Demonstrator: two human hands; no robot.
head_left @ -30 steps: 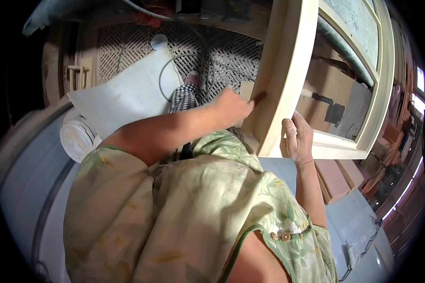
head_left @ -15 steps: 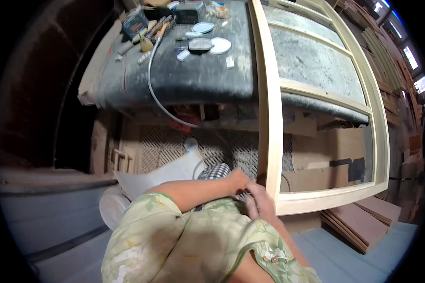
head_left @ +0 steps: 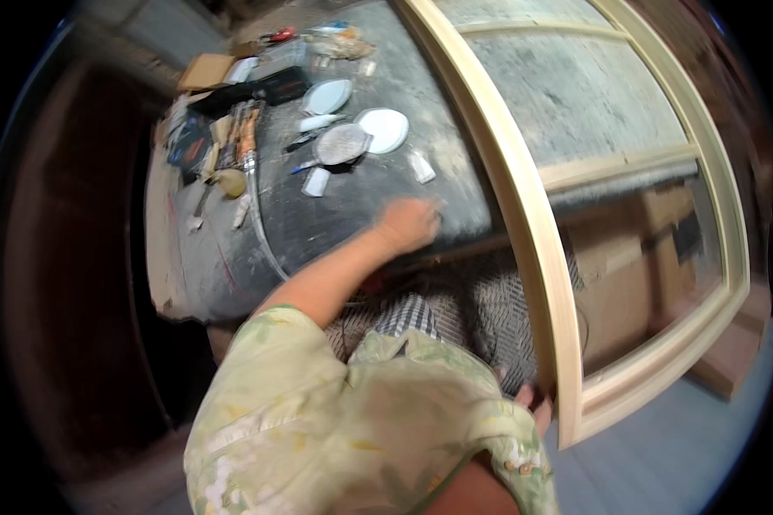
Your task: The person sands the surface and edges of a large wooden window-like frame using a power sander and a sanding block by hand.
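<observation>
My left hand [head_left: 408, 225] is stretched over the near part of the dark worktable [head_left: 361, 202], smeared by motion, so its fingers do not show clearly. Beyond it lie a small white block [head_left: 421, 166], a white round disc [head_left: 382, 130] and a grey round pad [head_left: 342, 144]. A pale wooden frame [head_left: 511, 154] with crossbars rests over the table's right side and juts past its near edge. Low beside the frame's near corner is my right hand [head_left: 534, 405], partly hidden by my sleeve and in shadow; whether it grips the wood cannot be made out.
At the table's left stand a dark tool box [head_left: 279, 83], a bundle of brushes or handled tools [head_left: 242, 137] and a yellowish bulb-shaped thing [head_left: 228, 182]. A clear hose [head_left: 259, 227] runs toward the near edge. Brown cardboard [head_left: 627, 292] shows below, through the frame.
My hands, close together by the frame's near end before, are now apart. The left has moved forward over the table; the right is lower by the frame's corner. The view has shifted nearer the table.
</observation>
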